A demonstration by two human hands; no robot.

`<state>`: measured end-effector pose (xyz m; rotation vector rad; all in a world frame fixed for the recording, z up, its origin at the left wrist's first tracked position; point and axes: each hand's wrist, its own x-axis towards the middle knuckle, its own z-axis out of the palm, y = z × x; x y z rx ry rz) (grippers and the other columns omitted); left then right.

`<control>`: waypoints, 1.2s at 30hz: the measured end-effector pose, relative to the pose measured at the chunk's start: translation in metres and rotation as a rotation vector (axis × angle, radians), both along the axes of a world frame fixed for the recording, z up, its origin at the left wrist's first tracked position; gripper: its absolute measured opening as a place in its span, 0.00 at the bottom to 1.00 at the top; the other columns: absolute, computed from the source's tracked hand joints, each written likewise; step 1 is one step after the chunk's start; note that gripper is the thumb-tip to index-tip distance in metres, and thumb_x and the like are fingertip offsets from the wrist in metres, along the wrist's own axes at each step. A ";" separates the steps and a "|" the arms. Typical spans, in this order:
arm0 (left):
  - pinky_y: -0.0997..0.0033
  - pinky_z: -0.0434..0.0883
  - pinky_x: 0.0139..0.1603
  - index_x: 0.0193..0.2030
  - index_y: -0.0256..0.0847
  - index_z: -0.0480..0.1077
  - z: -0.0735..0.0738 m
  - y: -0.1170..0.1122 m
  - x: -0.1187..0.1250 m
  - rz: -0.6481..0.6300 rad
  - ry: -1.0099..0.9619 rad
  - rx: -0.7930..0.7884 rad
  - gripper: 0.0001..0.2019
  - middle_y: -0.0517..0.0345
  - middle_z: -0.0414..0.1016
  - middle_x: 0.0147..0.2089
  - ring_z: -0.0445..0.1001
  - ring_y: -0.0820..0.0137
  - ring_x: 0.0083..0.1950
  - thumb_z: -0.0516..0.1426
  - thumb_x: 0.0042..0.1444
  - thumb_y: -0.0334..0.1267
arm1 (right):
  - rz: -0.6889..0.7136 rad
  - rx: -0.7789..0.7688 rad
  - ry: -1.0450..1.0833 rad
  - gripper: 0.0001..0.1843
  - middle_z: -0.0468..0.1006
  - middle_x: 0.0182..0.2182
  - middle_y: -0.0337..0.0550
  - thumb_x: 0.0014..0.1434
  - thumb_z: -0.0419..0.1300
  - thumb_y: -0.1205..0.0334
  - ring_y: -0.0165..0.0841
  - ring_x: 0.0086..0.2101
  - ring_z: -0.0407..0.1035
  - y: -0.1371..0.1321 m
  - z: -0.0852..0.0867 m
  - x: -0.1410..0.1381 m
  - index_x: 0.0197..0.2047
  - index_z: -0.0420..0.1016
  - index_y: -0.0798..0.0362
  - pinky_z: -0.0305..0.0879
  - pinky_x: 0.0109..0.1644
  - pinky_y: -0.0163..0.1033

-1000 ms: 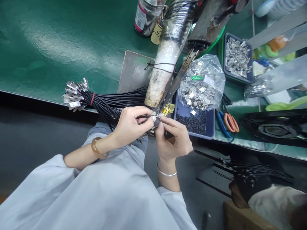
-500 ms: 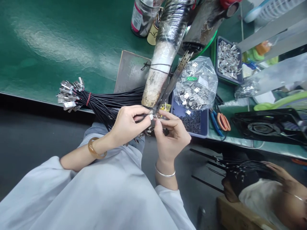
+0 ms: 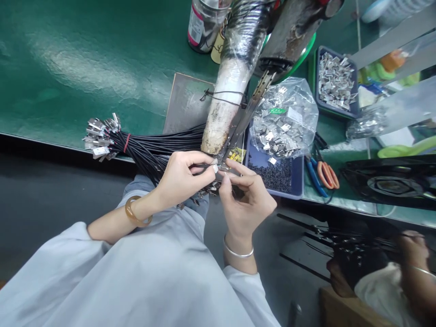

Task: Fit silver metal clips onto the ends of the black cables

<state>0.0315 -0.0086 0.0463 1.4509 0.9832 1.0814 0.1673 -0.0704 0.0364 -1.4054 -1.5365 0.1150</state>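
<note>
At the front edge of the bench, my left hand (image 3: 184, 175) is closed in a pinch, thumb and index finger on the end of a black cable. Just to its right, my right hand (image 3: 247, 200) has its thumb and fingertips drawn together by the cable's tip; whatever tiny piece lies between them is too small to make out. Both sets of fingertips are under the lower end of a narrow metal strip (image 3: 250, 106) and a white-wrapped tube (image 3: 223, 95). A bundle of black cables (image 3: 170, 141) with metal end pieces (image 3: 102, 136), tied by a red band (image 3: 126, 142), lies left.
A clear bag of metal parts (image 3: 284, 122) rests on a blue tray (image 3: 299, 184) of small black pieces. Behind is a bin of metal clips (image 3: 356, 84). Orange-handled pliers (image 3: 329, 175) and a black fan (image 3: 388, 184) lie right. A co-worker's hand (image 3: 413, 245) shows lower right.
The view has shifted slightly, so the things on the right appear farther right. My right fingertips have moved a little at the cable's tip; my left hand keeps its pinch.
</note>
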 end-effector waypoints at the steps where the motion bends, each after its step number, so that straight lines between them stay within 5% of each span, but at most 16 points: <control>1: 0.81 0.59 0.22 0.27 0.35 0.80 0.000 0.000 0.000 -0.008 0.002 -0.016 0.09 0.59 0.77 0.25 0.61 0.80 0.22 0.58 0.51 0.32 | -0.002 -0.015 0.004 0.06 0.87 0.43 0.42 0.62 0.65 0.69 0.36 0.44 0.83 -0.001 -0.001 0.000 0.36 0.74 0.49 0.82 0.42 0.39; 15: 0.78 0.54 0.23 0.24 0.35 0.78 0.001 0.001 0.000 0.026 -0.018 0.016 0.10 0.64 0.64 0.18 0.54 0.80 0.22 0.58 0.52 0.33 | -0.059 -0.014 -0.021 0.05 0.87 0.40 0.41 0.62 0.66 0.68 0.36 0.41 0.84 0.006 0.009 -0.004 0.34 0.76 0.50 0.82 0.41 0.38; 25: 0.80 0.59 0.23 0.27 0.35 0.81 -0.001 0.001 -0.002 -0.044 -0.007 -0.078 0.10 0.60 0.75 0.23 0.61 0.79 0.22 0.58 0.51 0.33 | -0.006 -0.012 -0.137 0.09 0.87 0.37 0.38 0.61 0.65 0.72 0.36 0.42 0.84 0.002 0.014 0.000 0.33 0.72 0.49 0.82 0.43 0.37; 32: 0.80 0.56 0.20 0.30 0.34 0.79 -0.006 -0.004 -0.004 0.015 -0.068 -0.016 0.05 0.63 0.69 0.21 0.57 0.81 0.21 0.61 0.51 0.34 | -0.040 -0.040 0.146 0.05 0.86 0.39 0.40 0.62 0.66 0.69 0.31 0.35 0.83 0.002 0.003 -0.003 0.35 0.75 0.50 0.82 0.36 0.34; 36: 0.80 0.58 0.21 0.30 0.35 0.79 -0.007 -0.005 -0.005 -0.002 -0.091 0.053 0.05 0.59 0.75 0.27 0.61 0.81 0.23 0.61 0.53 0.31 | -0.004 -0.050 0.124 0.05 0.86 0.38 0.38 0.61 0.67 0.69 0.31 0.37 0.82 0.003 0.003 -0.002 0.35 0.76 0.50 0.80 0.37 0.34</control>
